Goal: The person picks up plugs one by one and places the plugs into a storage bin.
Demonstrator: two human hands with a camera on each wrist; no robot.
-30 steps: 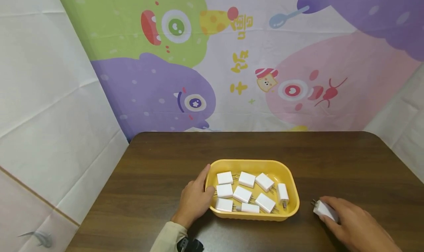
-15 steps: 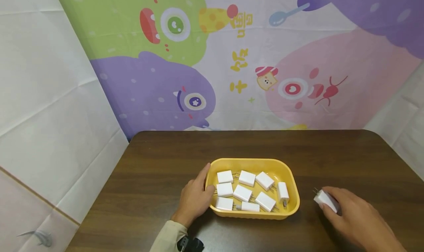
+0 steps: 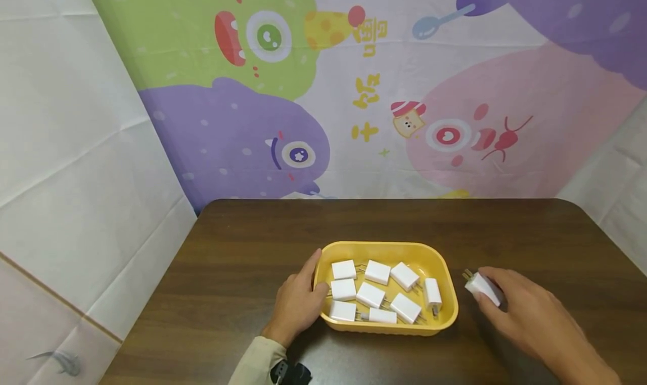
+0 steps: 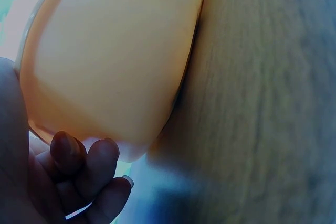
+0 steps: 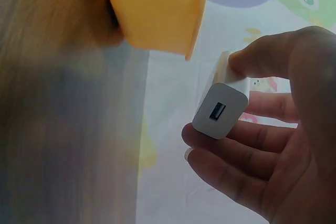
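Note:
A yellow plastic bin (image 3: pixel 386 330) stands on the table with several white USB chargers inside, such as one charger (image 3: pixel 370 296) near its middle. My left hand (image 3: pixel 298 306) grips the bin's left end, the thumb at the rim; in the left wrist view, curled fingers (image 4: pixel 102 156) lie by the bin's outer wall (image 4: pixel 121 51). Just right of the bin, my right hand (image 3: pixel 525 312) pinches another white USB charger (image 3: pixel 482 289) between thumb and fingers. Its two metal prongs point up and left toward the bin. The right wrist view shows this charger's USB port (image 5: pixel 217 111) facing the camera.
The dark wooden table (image 3: pixel 242 244) extends around the bin. Behind it hangs a cloth (image 3: pixel 369 166) printed with cartoon monsters. A white cloth wall (image 3: pixel 91 149) borders the left side. A black watch (image 3: pixel 290 372) is on the left wrist.
My right hand has lifted slightly and moved left with the charger, closer to the bin's right side. My left hand and the bin have stayed in place.

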